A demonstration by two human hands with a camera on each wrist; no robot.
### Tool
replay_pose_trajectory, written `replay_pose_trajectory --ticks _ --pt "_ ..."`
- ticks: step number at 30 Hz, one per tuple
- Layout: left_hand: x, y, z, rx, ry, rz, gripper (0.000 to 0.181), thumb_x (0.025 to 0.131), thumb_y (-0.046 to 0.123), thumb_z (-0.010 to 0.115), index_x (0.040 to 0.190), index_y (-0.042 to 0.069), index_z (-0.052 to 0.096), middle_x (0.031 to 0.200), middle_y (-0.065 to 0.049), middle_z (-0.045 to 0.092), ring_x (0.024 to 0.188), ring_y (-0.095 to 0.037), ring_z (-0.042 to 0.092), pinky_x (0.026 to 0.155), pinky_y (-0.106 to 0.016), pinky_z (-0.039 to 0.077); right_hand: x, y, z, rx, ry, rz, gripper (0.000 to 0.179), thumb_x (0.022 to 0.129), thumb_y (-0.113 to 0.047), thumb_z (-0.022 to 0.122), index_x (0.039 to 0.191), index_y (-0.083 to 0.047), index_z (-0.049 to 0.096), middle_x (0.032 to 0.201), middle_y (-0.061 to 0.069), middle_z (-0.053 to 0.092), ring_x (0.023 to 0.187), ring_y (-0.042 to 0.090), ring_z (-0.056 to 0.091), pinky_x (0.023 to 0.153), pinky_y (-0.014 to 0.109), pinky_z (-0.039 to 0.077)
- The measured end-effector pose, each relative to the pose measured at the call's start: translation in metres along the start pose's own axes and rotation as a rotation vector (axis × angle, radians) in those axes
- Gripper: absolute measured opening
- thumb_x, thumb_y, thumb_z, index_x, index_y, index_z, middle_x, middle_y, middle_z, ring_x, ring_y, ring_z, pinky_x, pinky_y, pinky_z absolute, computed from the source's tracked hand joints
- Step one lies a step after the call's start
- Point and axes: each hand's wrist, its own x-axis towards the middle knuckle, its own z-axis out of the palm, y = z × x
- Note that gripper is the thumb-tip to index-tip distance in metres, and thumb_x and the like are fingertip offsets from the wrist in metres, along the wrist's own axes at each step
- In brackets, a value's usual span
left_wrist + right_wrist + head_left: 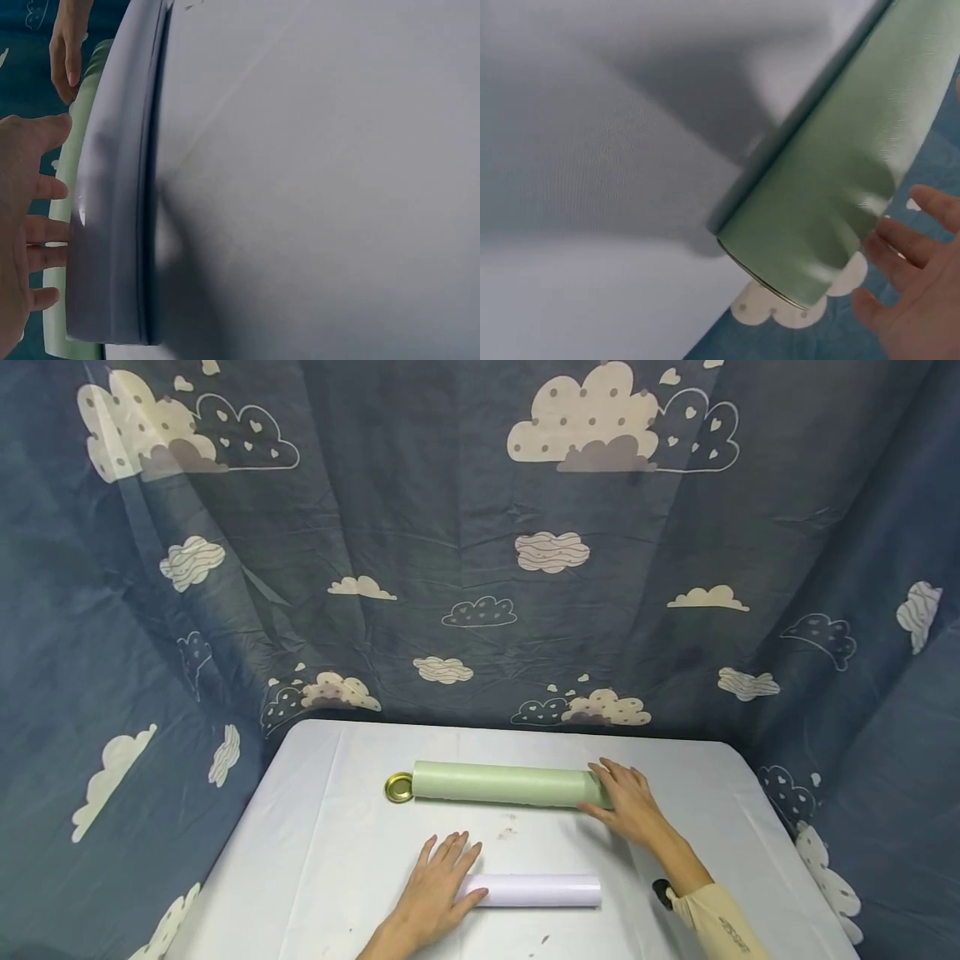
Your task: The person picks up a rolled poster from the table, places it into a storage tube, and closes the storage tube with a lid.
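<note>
A pale green roll (502, 783) lies sideways across the back of the white table. At its right end hovers or rests my right hand (628, 803), fingers spread and fairly straight; whether it touches the roll I cannot tell. In the right wrist view, the fingers (904, 244) are beside the green roll (817, 195), near its end. Closer to me lies a shorter pale lavender roll (540, 891). My left hand (435, 897) is over its left end, fingers extended and thumb apart. The left wrist view has the left hand (26, 217) alongside the lavender roll (109, 225).
A small round gold-coloured lid or tin (399, 787) sits against the green roll's left end. The white tabletop (315, 860) has a few small dark marks. A dark blue cloth (420, 527) with cloud prints hangs behind and at both sides.
</note>
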Motion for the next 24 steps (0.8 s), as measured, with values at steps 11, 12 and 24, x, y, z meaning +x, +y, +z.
replay_pose_trajectory --ticks 11,12,24 --pt "-0.012 0.006 0.015 0.021 0.071 0.043 0.048 0.099 0.048 0.065 0.138 0.019 0.066 0.13 -0.007 0.066 0.116 -0.022 0.062 0.09 -0.038 0.05 0.013 0.016 0.019 -0.045 -0.026 -0.026 0.085 0.084 -0.062 0.076 0.146 -0.008 0.056 0.14 0.024 0.06 0.133 0.046 0.054 0.113 0.072 0.034" --pt "-0.013 0.005 0.017 0.015 0.08 0.05 0.047 0.098 0.047 0.066 0.137 0.02 0.067 0.126 -0.005 0.066 0.113 -0.021 0.061 0.088 -0.036 0.05 0.014 0.018 0.02 -0.057 -0.023 -0.03 0.085 0.083 -0.063 0.076 0.146 -0.009 0.057 0.139 0.023 0.061 0.132 0.045 0.055 0.112 0.072 0.035" --pt "-0.018 -0.003 0.024 -0.007 0.202 0.113 0.04 0.094 0.037 0.074 0.133 0.025 0.07 0.103 0.007 0.06 0.091 -0.01 0.052 0.074 -0.021 0.036 0.021 0.026 0.037 -0.061 0.049 -0.039 0.086 0.078 -0.068 0.078 0.144 -0.016 0.061 0.117 0.015 0.069 0.107 0.035 0.064 0.098 0.061 0.044"
